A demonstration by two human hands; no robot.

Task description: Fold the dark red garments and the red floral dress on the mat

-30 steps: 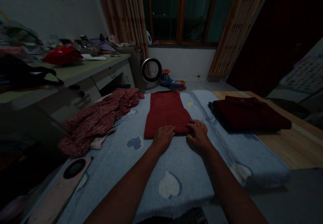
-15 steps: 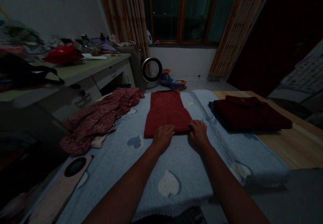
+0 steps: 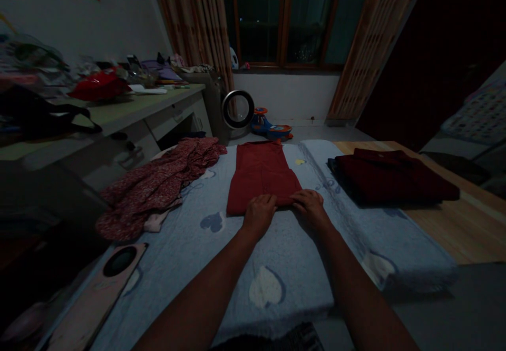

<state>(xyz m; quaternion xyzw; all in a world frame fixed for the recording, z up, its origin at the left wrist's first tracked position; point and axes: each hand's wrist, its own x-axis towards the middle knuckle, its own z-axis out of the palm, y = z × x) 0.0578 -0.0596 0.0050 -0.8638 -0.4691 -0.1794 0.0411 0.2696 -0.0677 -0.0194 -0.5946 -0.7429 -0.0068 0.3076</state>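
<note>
A red garment [image 3: 259,174], folded into a long strip, lies flat on a pale blue blanket [image 3: 272,251] with heart shapes. My left hand [image 3: 259,215] rests on its near edge, fingers curled over the hem. My right hand [image 3: 310,206] sits at the near right corner of the same garment, fingers bent and gripping the cloth. The two hands are close together, almost touching.
A crumpled red patterned cloth [image 3: 158,185] lies to the left. A folded dark red garment [image 3: 391,182] sits on the right by the wooden surface [image 3: 466,224]. A cluttered desk [image 3: 118,108] stands left. A round fan [image 3: 237,109] and toy car [image 3: 271,125] are on the floor. A pink board [image 3: 95,298] lies near left.
My hands have drawn slightly closer together along the near edge of the red garment. The garment itself has barely shifted.
</note>
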